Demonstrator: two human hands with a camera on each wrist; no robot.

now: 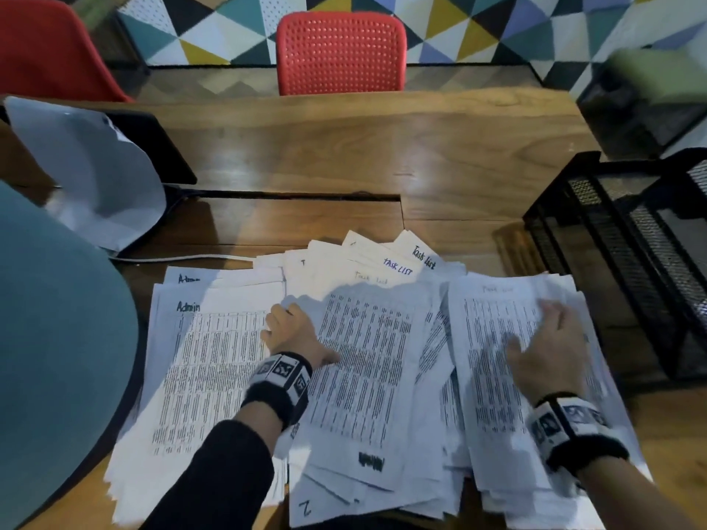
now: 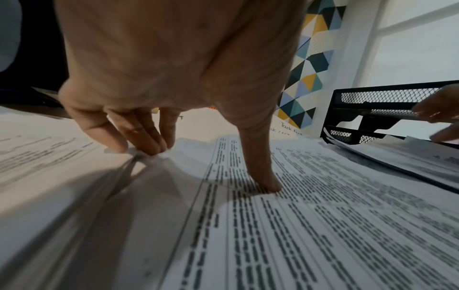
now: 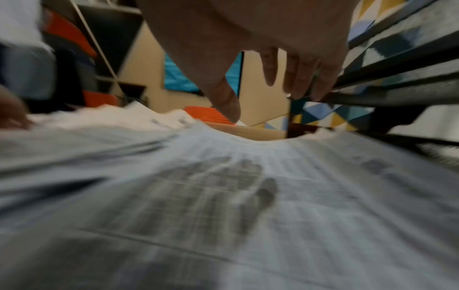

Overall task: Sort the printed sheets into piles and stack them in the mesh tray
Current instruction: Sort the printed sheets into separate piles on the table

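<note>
Left hand (image 1: pixel 292 332) presses flat-fingered on the centre sheets (image 1: pixel 363 372) while I hover my right hand (image 1: pixel 549 350), relaxed and holding nothing, above the lower-right pile; still sorting, I judge, so next I must pinch one sheet, with the mesh tray (image 1: pixel 627 258) waiting at right.

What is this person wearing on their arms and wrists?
Left arm has a black long sleeve; right forearm is bare. Each wrist carries a black fuzzy band with white blocks bearing black square markers. Both hands are bare.
</note>
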